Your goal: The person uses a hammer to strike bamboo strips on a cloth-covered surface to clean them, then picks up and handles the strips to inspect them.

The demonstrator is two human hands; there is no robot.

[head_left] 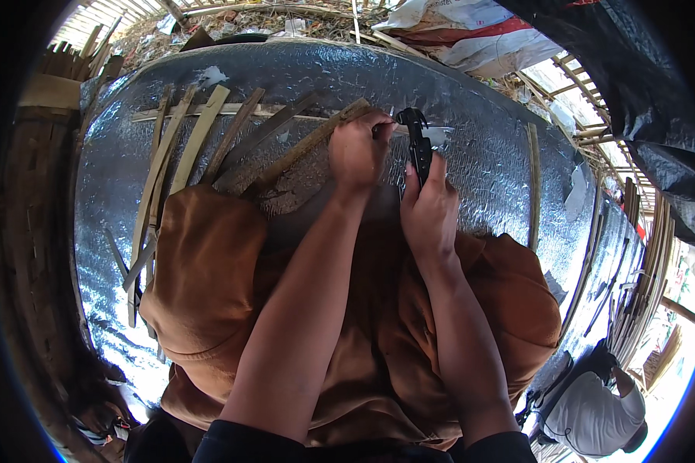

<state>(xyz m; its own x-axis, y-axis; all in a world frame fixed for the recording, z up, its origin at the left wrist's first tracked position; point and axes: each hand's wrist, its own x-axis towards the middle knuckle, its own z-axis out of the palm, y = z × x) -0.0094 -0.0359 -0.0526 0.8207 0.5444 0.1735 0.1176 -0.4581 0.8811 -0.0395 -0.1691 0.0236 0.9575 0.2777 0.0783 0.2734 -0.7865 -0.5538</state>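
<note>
L hand (359,150) fisted on bamboo strip (301,147); R hand (428,204) clamps black knife (418,143) w/ thumb up. Strip prob. stiff, light, splintery, so grip near the cut end.

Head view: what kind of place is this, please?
Probably an open-air bamboo craft workshop. Split bamboo strips lie on a silvery sheet, the left hand grips one, the right hand holds a black tool, and slatted bamboo walls stand around.

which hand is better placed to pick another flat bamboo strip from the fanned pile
Probably the left hand: it grips a bamboo strip beside the fanned pile. The right hand is farther away, holding a black-handled knife.
</note>
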